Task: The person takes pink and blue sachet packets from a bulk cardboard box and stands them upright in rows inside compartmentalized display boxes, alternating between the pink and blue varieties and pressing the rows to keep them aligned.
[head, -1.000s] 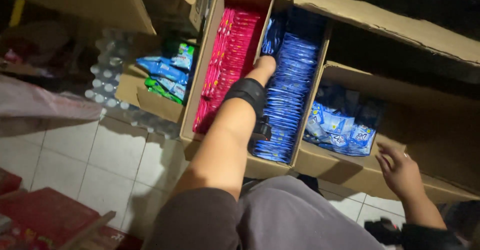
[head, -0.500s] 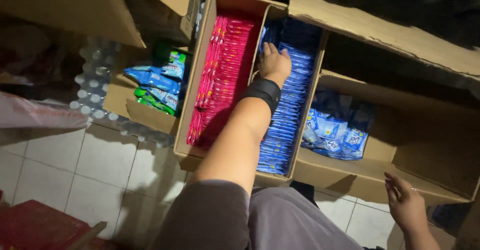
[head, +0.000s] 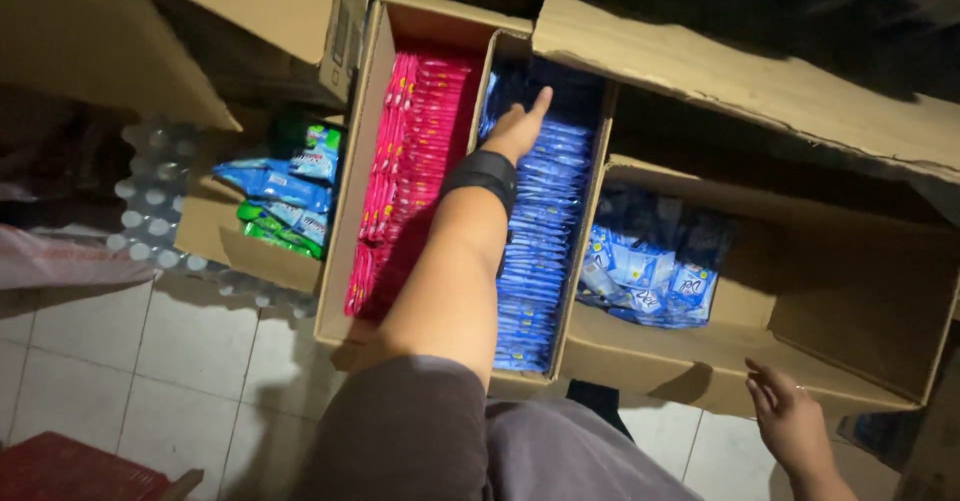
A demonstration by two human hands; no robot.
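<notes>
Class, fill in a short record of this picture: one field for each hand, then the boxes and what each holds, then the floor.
Left hand: the left hand, black wristband below it, lies flat on the blue packets
Right hand: the right hand is open, touching nothing, near the front edge of the right box
Long box: the long box holds a row of pink packets beside the blue row
Right box contents: pale blue pouches
Left box: the small box holds blue and green packs
Floor: white tiles

My left hand (head: 515,131) rests on glossy blue plastic sachets (head: 540,231) in a matt, rough cardboard box (head: 352,231). At nine o'clock, shiny pink packets (head: 410,161); at seven, smooth glazed floor tiles (head: 150,381).
</notes>
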